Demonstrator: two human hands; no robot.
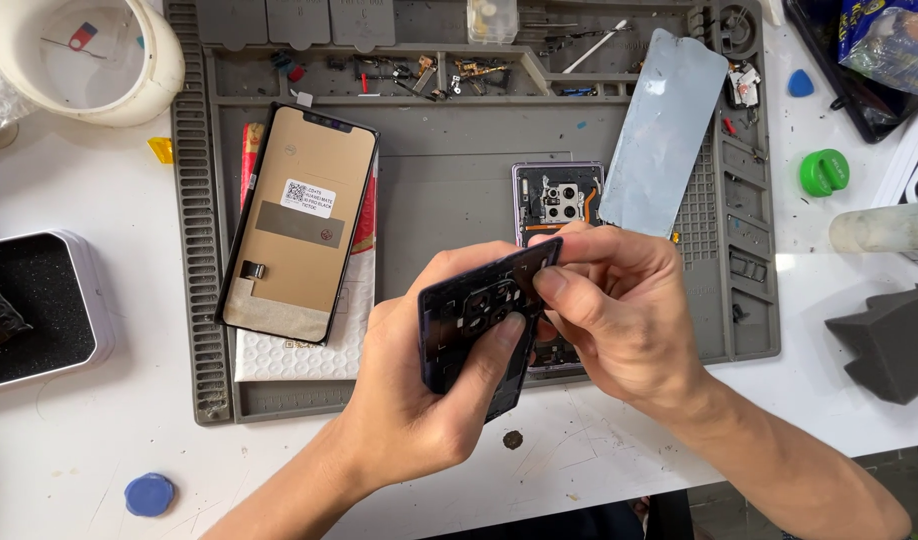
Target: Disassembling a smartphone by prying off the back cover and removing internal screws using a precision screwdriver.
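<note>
I see my left hand [409, 400] gripping the dark phone frame [484, 320] above the grey work mat [449, 190], long axis tilted up toward the right. My right hand [619, 310] pinches its upper right corner, fingers closed. The opened purple phone body [557, 200] lies just behind on the mat.
</note>
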